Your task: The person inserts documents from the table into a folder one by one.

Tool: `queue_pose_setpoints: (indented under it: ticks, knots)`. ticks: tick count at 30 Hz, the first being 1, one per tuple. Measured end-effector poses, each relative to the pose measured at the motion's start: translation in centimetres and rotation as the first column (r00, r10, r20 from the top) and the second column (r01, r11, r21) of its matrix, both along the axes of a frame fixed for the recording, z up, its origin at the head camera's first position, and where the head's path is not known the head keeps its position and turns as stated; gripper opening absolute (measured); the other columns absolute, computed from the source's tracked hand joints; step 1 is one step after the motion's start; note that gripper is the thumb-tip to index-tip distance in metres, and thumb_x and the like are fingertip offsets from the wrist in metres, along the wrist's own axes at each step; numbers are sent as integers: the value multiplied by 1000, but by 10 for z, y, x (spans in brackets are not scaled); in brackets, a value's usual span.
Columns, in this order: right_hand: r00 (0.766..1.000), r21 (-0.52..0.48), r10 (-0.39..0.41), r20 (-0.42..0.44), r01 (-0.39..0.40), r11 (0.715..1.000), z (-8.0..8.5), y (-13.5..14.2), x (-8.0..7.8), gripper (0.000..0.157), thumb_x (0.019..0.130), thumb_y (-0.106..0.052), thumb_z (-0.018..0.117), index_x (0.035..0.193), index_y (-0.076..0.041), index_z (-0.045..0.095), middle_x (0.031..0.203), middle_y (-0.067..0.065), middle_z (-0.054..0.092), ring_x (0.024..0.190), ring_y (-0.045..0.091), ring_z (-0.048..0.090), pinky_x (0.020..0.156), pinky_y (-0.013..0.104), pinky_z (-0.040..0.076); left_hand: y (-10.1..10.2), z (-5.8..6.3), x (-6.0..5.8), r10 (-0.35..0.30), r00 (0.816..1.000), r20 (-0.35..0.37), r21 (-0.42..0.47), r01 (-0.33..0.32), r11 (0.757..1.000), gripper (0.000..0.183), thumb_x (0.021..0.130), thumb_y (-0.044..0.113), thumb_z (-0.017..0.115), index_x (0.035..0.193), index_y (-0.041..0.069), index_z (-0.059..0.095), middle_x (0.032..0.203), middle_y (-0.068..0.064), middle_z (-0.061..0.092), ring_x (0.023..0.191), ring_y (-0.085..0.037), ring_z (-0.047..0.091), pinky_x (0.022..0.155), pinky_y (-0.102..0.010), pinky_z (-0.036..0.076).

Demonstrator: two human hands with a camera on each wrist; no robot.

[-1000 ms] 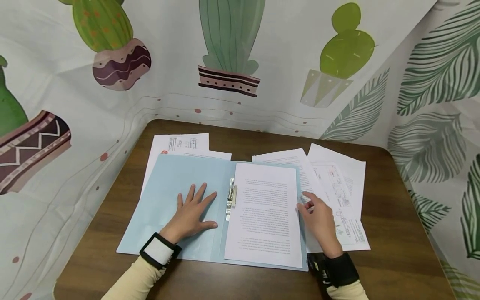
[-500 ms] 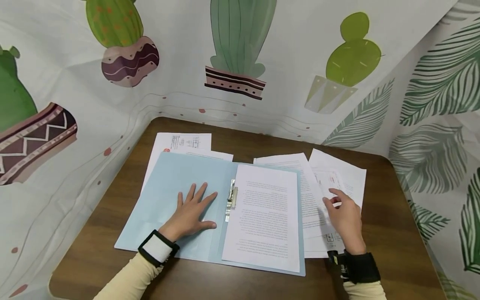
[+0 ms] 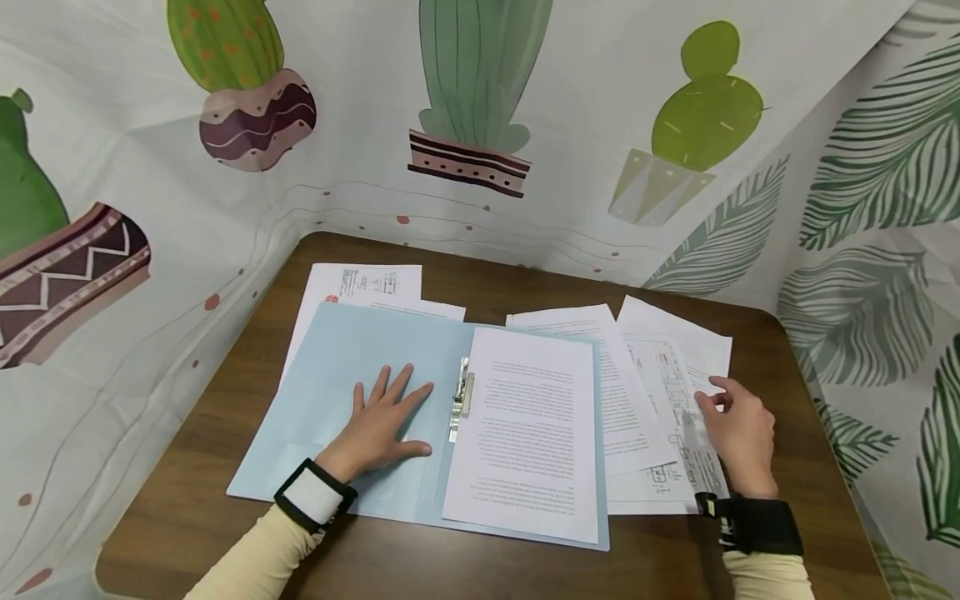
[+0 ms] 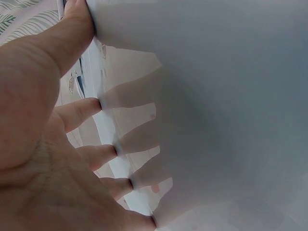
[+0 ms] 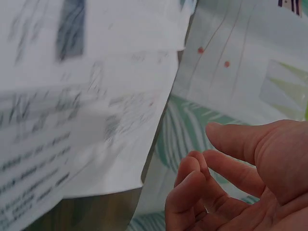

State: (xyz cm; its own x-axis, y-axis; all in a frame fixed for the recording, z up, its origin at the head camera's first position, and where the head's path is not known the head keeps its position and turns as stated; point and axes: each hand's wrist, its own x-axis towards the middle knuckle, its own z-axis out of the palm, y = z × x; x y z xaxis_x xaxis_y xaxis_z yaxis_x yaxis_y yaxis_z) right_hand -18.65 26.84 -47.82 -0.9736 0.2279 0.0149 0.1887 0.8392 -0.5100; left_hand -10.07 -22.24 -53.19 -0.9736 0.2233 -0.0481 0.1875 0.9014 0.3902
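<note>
A light blue folder [image 3: 296,433] lies spread out on the table. My left hand [image 3: 375,433] rests on its left cover, fingers straight and spread. Against the cover's glossy surface, the left wrist view shows the fingertips of that hand [image 4: 43,144] touching it. A metal clip [image 3: 462,398] runs along the folder's spine, and a stack of printed paper [image 3: 525,442] lies on the right cover. Over the right edge of the loose sheets [image 3: 648,400], my right hand [image 3: 746,433] hovers with loosely bent fingers. The right wrist view shows nothing between its thumb and fingers [image 5: 236,183].
More printed sheets [image 3: 367,283] stick out from behind the folder's upper left. On the right, several loose papers overlap, partly under the folder. The brown wooden table [image 3: 487,562] meets a cloth backdrop [image 3: 345,108] with cactus prints at the back and sides.
My right hand has moved right, from the folder's right edge across the loose sheets to their outer edge. My left hand stays on the left cover. The head view has shifted slightly.
</note>
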Motion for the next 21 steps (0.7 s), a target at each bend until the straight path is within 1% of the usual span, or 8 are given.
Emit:
queue_pose_setpoints:
  ticks: [5,11,16,21]
  knots:
    - [998,2,-43,47,43,999,-3,15,-2,46,103,-22,61,141,2,57,112,25,62,94,42,52,62,40,36,0,-2,-1,1,1000,5,-1,-1,1000,94,74,52,88,152,13,52,165,-25,28,150,-57,14,107,-84,10]
    - [993,5,-94,68,94,996,-3,27,-4,46,103,-23,59,142,1,56,115,26,64,98,45,52,64,42,35,-1,-3,-2,3,1000,7,-1,-3,1000,94,74,53,88,152,14,52,165,-24,28,151,-56,14,107,-84,10]
    - [991,6,-97,88,97,995,-4,33,-6,48,103,-23,59,144,2,54,116,27,64,101,46,53,66,43,36,-1,-3,-2,5,1000,10,0,-5,1000,94,74,52,89,152,14,52,165,-24,28,151,-56,14,107,-84,10]
    - [990,9,-102,98,102,995,-8,38,-10,50,103,-23,59,145,4,51,117,28,64,103,48,54,70,49,39,-1,-3,-2,5,1000,15,0,-5,1000,95,74,52,89,152,14,52,165,-24,27,151,-56,13,107,-84,9]
